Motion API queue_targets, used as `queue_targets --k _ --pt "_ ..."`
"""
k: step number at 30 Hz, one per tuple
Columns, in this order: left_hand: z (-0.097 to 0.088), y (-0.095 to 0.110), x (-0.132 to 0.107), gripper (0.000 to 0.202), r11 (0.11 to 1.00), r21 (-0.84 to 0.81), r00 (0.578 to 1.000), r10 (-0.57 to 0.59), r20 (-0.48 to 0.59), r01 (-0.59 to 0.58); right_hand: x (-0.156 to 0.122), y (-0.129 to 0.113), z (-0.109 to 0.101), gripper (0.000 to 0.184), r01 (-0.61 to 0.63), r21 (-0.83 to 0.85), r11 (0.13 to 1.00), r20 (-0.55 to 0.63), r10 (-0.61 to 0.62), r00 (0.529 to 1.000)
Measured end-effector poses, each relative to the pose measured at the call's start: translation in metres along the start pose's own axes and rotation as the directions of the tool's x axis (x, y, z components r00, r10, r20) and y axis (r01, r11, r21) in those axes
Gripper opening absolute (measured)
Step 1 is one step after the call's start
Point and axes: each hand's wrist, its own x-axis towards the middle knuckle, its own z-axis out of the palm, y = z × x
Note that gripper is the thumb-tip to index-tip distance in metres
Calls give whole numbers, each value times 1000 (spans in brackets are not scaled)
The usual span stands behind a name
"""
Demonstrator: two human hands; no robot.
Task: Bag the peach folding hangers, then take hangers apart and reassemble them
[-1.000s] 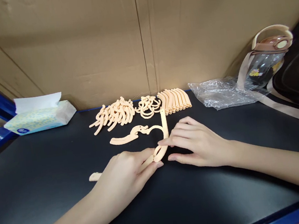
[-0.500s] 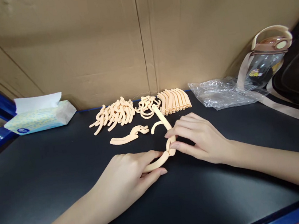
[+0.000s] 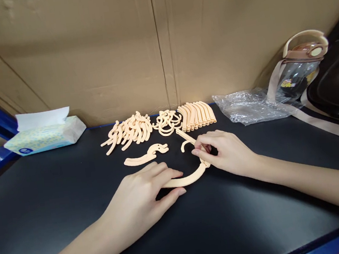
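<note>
Low over the black table, both hands hold a peach plastic folding hanger (image 3: 187,180). My left hand (image 3: 144,197) has one curved arm of it between thumb and fingers. My right hand (image 3: 227,150) pinches the hanger near its middle joint and hides part of it. Beyond those fingers, the other arm and a small curved hook stick out toward the back left. Just behind my left hand lies a folded hanger piece (image 3: 139,160) with a curled end and small holes, touched by neither hand.
At the back lie a heap of hanger pieces (image 3: 136,127), a pile of hooks (image 3: 167,121) and a row of curved arms (image 3: 197,114). A tissue pack (image 3: 46,137) sits left. Clear plastic wrap (image 3: 248,106) and a strapped water bottle (image 3: 296,72) stand right, before a cardboard wall (image 3: 99,48).
My right hand has shifted slightly right with the hanger's joint, and its fingers have curled tighter. More of the near arm shows between the hands. The far arm has swung lower.
</note>
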Motion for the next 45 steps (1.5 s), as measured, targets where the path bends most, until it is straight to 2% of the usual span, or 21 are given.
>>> queue_targets --k 9,14,18,23,29,34,41,45 --pt "2 -6 4 12 996 -78 997 -58 -58 53 -1 0 -1 4 30 25 999 70 -32 997" --pt "5 -11 5 10 989 -136 998 -57 -35 52 0 -4 -3 27 -19 -30 999 127 23 992" --pt "4 -11 5 7 987 -146 997 -74 -29 69 0 -6 -4 30 -20 -52 998 174 29 984" --pt "3 -13 5 11 991 -108 997 -80 -19 77 4 0 -5 31 61 -108 992 197 -39 980" --pt "2 -15 5 21 1000 -8 998 -23 -52 22 8 12 -9 30 134 -180 975 174 -103 979" --pt "-2 -9 4 26 997 74 1000 14 22 -16 9 17 -14 30 209 -196 958 204 -169 964" --pt "-3 -6 6 26 997 60 998 36 59 -40 11 26 -19 40 150 -106 983 238 -122 964" --pt "-2 -7 6 29 994 80 996 74 47 -77 11 32 -20 39 141 -73 987 231 -121 966"
